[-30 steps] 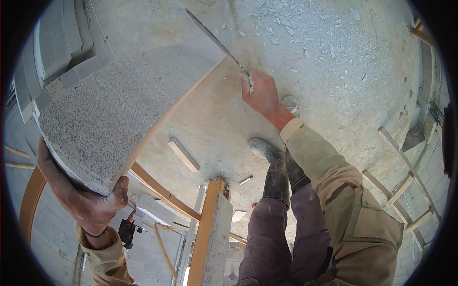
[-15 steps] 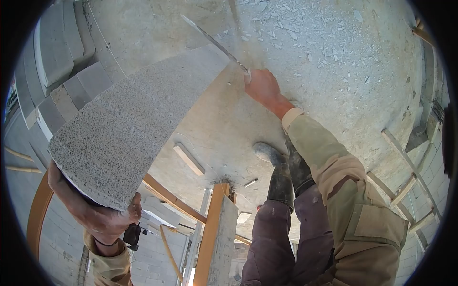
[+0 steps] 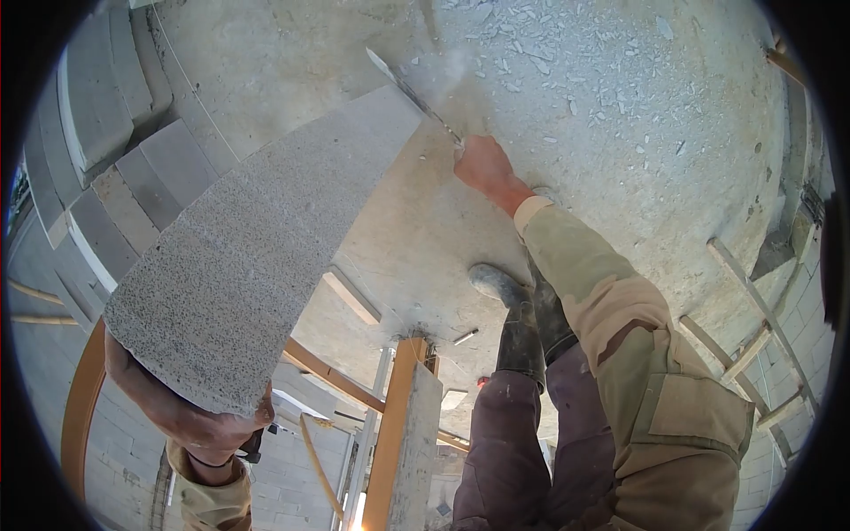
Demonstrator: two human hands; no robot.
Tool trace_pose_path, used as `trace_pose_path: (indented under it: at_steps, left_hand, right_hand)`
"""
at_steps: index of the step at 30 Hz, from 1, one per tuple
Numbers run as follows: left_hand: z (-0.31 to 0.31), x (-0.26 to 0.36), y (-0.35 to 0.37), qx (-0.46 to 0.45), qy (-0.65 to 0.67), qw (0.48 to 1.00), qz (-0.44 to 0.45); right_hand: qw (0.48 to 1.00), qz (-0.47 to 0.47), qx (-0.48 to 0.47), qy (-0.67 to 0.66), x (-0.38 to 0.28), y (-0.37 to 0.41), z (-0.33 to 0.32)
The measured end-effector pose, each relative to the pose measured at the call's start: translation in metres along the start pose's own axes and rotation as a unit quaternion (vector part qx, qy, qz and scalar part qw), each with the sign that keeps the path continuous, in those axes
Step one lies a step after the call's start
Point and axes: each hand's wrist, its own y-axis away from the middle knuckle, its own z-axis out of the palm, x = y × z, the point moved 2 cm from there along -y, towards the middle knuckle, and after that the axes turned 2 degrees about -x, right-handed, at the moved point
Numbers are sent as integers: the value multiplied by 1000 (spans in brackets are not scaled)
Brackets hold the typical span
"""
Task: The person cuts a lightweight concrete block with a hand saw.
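Slab (image 3: 248, 257): left hand (image 3: 208, 425) fingers curl under its near end; right hand (image 3: 482, 165), at its far corner, fists metal blade (image 3: 409, 91).

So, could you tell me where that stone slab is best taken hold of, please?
Probably at the near short edge, from underneath, where the left hand cups it: the slab is broad, flat and tilted, its far end low by the floor, so only edges offer purchase. A second grip would suit the long right edge; the right hand holds a tool.
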Motion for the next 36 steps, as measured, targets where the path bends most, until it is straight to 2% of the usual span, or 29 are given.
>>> trace_pose_path:
  at_steps: [1, 2, 4, 5, 6, 7, 8, 10, 11, 13, 14, 16, 17, 20, 22, 23, 25, 27, 29, 31, 32, 34, 35, 36]
  left_hand:
    - [1, -2, 2, 4, 7, 1000, 0]
    - [3, -3, 2, 4, 16, 1000, 1]
    - [4, -5, 4, -2, 12, 1000, 6]
    - [3, -4, 5, -6, 10, 1000, 14]
    - [3, -1, 6, -10, 13, 1000, 15]
    - [3, 1, 8, -10, 12, 1000, -22]
    - [2, 0, 7, -8, 8, 998, -58]
    - [1, -2, 7, -1, 0, 999, -51]
    - [2, -3, 8, -3, 0, 999, -42]
    - [6, -14, 18, 6, 0, 1000, -27]
    - [5, -18, 23, 18, -1, 1000, -11]
    - [2, -14, 15, -6, 11, 1000, -5]
    - [2, -12, 11, -33, 19, 999, 0]
    - [3, -5, 10, -2, 3, 999, -50]
    - [2, 5, 6, 2, -1, 999, -53]
    - [0, 8, 5, 7, -3, 998, -55]
    - [-1, 6, 4, 1, -27, 999, -29]
    - [-2, -2, 9, -7, -58, 998, -9]
    - [2, -8, 15, 25, -48, 998, 8]
    - [1, -7, 16, 18, -38, 999, 2]
    - [0, -6, 14, 14, -27, 999, -6]
    - [0, -4, 9, 16, -34, 999, 5]
    - [0, -4, 8, 12, -41, 999, 11]
    - [1, -4, 9, 10, -43, 999, 9]
  right_hand:
    - [999, 45, -28, -1, 4, -3, 0]
    - [998, 46, -31, -4, 2, 5, -5]
    - [993, -70, 75, -62, -4, 27, -17]
    - [993, -66, 68, -63, 4, 28, -5]
    - [999, -44, 20, -19, 15, 24, 11]
    - [999, -25, -24, 27, 26, 18, 21]
    - [999, -26, -21, 27, 21, 14, 11]
    - [998, 43, -44, -1, 2, 4, -9]
    - [998, 45, -49, -2, -3, 11, -10]
    - [985, -94, 104, -98, -11, 27, -14]
    - [986, -91, 101, -97, -7, 28, -4]
    - [999, 4, -44, 10, 4, 16, 15]
    - [999, 1, -40, 11, 4, 11, 14]
    - [1000, -1, -2, -3, -9, 20, -2]
    - [981, -86, 106, -138, -18, 33, -13]
    - [981, -82, 105, -139, -11, 30, -3]
    - [998, 29, -36, -31, -1, 13, 14]
    - [999, 17, -24, -23, -8, 6, 5]
    - [1000, 13, -19, -13, -6, 10, 7]
    - [988, -83, 100, -88, -3, 16, 9]
    - [988, -81, 100, -87, 0, 14, 10]
    - [999, 33, -35, -5, -1, -7, 11]
    - [999, 28, -33, -7, -6, -9, 9]
    - [1000, -2, 15, -22, -14, -2, 0]
